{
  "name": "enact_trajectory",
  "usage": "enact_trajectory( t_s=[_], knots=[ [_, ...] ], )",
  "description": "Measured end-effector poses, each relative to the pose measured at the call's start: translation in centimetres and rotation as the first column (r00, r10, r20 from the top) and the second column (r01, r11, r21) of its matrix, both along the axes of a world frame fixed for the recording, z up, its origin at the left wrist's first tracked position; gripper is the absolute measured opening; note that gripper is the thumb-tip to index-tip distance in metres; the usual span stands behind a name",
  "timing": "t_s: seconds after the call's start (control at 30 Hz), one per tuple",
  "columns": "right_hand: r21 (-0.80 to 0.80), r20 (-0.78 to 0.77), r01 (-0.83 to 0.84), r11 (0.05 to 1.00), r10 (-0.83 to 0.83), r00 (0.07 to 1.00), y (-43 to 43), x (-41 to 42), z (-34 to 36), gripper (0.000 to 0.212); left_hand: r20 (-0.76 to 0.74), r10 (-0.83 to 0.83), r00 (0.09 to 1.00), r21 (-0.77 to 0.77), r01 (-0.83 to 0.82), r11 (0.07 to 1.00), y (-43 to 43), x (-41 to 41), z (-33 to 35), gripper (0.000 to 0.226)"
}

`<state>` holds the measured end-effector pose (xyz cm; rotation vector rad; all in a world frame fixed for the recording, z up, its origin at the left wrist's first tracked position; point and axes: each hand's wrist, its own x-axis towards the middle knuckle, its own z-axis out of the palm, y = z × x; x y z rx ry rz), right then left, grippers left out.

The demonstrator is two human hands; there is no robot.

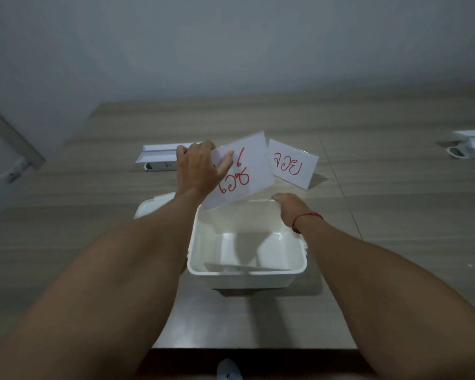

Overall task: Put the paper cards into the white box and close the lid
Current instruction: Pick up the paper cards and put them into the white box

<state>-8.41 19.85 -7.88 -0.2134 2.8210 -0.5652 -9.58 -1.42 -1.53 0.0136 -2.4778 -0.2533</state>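
Note:
The white box stands open on the table close to me, with a white sheet lying on its bottom. Its lid lies behind my left forearm at the box's left. My left hand holds a folded white paper card with red writing, tilted above the box's far left corner. My right hand rests on the box's far right rim, fingers curled over the edge. A second folded card with red writing stands on the table behind the box.
A white power-socket unit sits on the wooden table behind my left hand. Another white unit is at the far right edge. The table's front edge runs just below the box, and a grey wall stands behind.

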Motion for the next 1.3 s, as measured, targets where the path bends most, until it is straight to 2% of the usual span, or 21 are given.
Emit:
enact_trajectory(
  t_s=[0.17,0.33,0.47,0.53,0.6,0.7,0.8,0.9,1.0,1.17,1.3],
  knots=[
    [0.002,-0.010,0.044,0.999,-0.044,0.999,0.4,0.4,-0.1,0.047,0.042,-0.101,0.994,-0.049,0.103,0.993,0.7,3.3,-1.8,0.049],
    [0.025,-0.025,0.069,0.997,-0.068,0.997,0.4,0.6,-0.1,0.039,0.222,-0.156,0.963,-0.038,0.168,0.985,1.7,7.1,-6.3,0.050],
    [0.053,-0.060,0.084,0.995,-0.080,0.995,0.3,1.0,-0.3,0.039,0.451,-0.241,0.859,0.106,0.217,0.970,2.1,10.0,-9.1,0.047],
    [0.070,-0.062,0.102,0.992,-0.098,0.993,0.1,1.1,-0.3,0.039,0.579,-0.246,0.777,0.208,0.151,0.967,2.3,10.8,-9.9,0.049],
    [0.097,-0.057,0.118,0.988,-0.113,0.992,-0.1,1.2,-0.3,0.038,0.635,-0.252,0.730,0.278,0.089,0.957,2.4,10.9,-9.8,0.053],
    [0.168,-0.055,0.104,0.980,-0.096,0.994,-0.7,1.4,-0.3,0.037,0.616,-0.234,0.752,0.332,0.022,0.943,1.9,10.1,-8.5,0.055],
    [0.234,-0.129,0.008,0.972,0.023,0.991,-1.8,1.0,-0.3,0.033,0.576,-0.153,0.803,0.303,-0.037,0.952,1.0,8.1,-6.6,0.043],
    [0.208,-0.159,-0.093,0.974,0.128,0.979,-3.2,0.4,-0.6,0.029,0.521,-0.073,0.850,0.256,-0.074,0.964,0.1,6.2,-5.4,0.028],
    [0.178,-0.149,-0.118,0.977,0.146,0.978,-4.4,-0.9,-0.7,0.024,0.468,-0.036,0.883,0.240,-0.087,0.967,-0.8,3.6,-5.0,0.022],
    [0.159,-0.140,-0.151,0.976,0.174,0.975,-5.2,-4.9,-1.2,0.023,0.502,0.041,0.864,0.117,-0.115,0.986,-2.6,-2.4,-5.2,0.033],
    [0.142,-0.147,-0.139,0.980,0.160,0.976,-5.7,-8.8,-1.8,0.025,0.551,0.070,0.831,0.085,-0.139,0.987,-3.7,-7.7,-6.1,0.038]
  ],
)
